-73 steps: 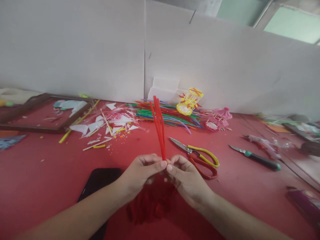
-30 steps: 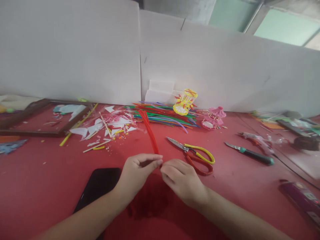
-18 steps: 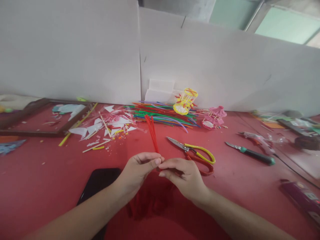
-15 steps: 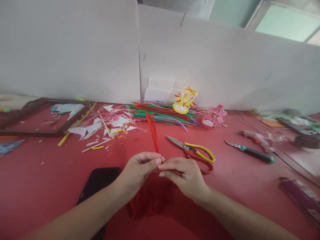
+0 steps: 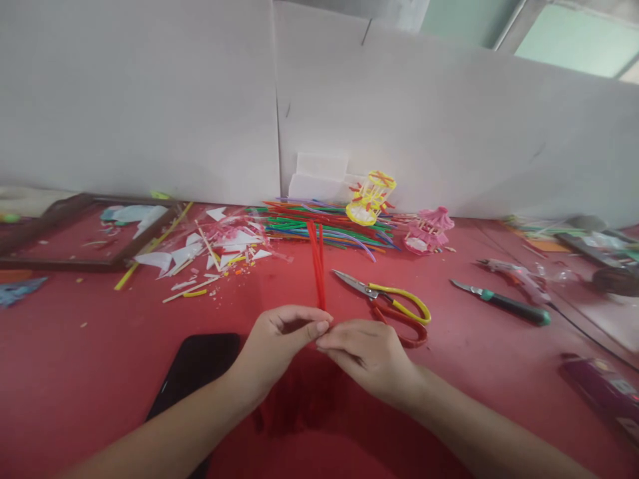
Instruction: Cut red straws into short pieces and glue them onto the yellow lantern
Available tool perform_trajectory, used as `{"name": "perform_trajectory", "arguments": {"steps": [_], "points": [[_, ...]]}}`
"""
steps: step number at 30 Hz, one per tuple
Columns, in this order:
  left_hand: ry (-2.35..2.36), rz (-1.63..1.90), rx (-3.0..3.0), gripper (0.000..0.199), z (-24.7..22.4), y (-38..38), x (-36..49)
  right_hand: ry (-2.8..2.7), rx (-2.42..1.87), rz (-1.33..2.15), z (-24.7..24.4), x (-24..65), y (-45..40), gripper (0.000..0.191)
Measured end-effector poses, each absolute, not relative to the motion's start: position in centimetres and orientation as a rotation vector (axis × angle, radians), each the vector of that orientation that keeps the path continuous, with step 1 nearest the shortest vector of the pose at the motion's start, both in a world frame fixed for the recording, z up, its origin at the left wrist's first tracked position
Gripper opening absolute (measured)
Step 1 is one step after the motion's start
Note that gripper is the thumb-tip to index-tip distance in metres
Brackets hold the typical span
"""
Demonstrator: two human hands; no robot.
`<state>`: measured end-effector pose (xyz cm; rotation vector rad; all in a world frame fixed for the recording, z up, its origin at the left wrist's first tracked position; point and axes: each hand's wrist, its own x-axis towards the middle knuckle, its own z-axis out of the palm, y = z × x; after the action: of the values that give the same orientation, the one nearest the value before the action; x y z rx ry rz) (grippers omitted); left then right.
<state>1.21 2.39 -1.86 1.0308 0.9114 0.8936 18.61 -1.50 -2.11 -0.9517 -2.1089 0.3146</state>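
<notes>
Several red pipe cleaners [image 5: 317, 266] rise upright in a narrow bundle, their lower ends pinched between my two hands. My left hand [image 5: 284, 346] grips them between thumb and forefinger. My right hand [image 5: 367, 349] is closed with its fingertips against the left thumb, at the base of the bundle; the fingers hide what lies between them. Just beyond my right hand lies a pair of scissors [image 5: 379, 299] with one yellow and one red handle. A black phone [image 5: 200, 366] rests on the red table [image 5: 120, 359] beside and partly under my left forearm.
Coloured pipe cleaners [image 5: 329, 233] are heaped at the back, near a yellow wire model [image 5: 369, 199] and a pink one [image 5: 429, 229]. Paper scraps [image 5: 184, 256] and a dark wooden frame [image 5: 60, 266] lie left. A knife [image 5: 504, 306] and a corded glue gun [image 5: 516, 279] lie right.
The red bundle has swung from a leftward lean to nearly upright and shifted right. Both hands have stayed together, with my right fingers closing down near the left thumb.
</notes>
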Motion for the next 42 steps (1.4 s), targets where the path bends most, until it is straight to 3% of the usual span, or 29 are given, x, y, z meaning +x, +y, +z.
{"name": "perform_trajectory", "arguments": {"steps": [9, 15, 23, 28, 31, 35, 38, 42], "points": [[1.068, 0.889, 1.174, 0.01, -1.6, 2.5, 1.3, -2.39, -0.907, 0.028, -2.4, 19.0, -1.5, 0.034], [0.989, 0.907, 1.064, 0.008, -1.3, 2.4, 1.4, -2.134, -1.105, 0.079, -2.6, 19.1, -1.7, 0.012], [0.901, 0.915, 0.915, 0.013, -1.3, 2.3, 1.5, -2.063, -1.093, -0.04, -2.6, 19.2, -1.4, 0.014], [0.895, 0.949, 0.874, 0.016, -2.0, 2.3, 1.6, -2.211, -1.35, 0.435, 0.1, 22.1, 0.1, 0.023], [0.918, 0.951, 0.853, 0.018, -2.4, 2.4, 1.5, -2.413, -1.491, 0.717, 1.2, 23.5, 0.3, 0.015], [0.928, 0.965, 0.85, 0.021, -2.4, 2.6, 1.5, -2.634, -1.512, 0.834, 0.9, 23.6, -0.5, 0.004], [0.914, 0.963, 0.838, 0.024, -2.1, 2.6, 1.6, -2.644, -1.476, 0.903, 0.6, 23.4, -0.8, 0.011], [0.873, 0.94, 0.767, 0.042, -1.7, 2.4, 1.7, -2.188, -1.541, 0.974, 0.6, 22.7, -0.2, 0.005]]}}
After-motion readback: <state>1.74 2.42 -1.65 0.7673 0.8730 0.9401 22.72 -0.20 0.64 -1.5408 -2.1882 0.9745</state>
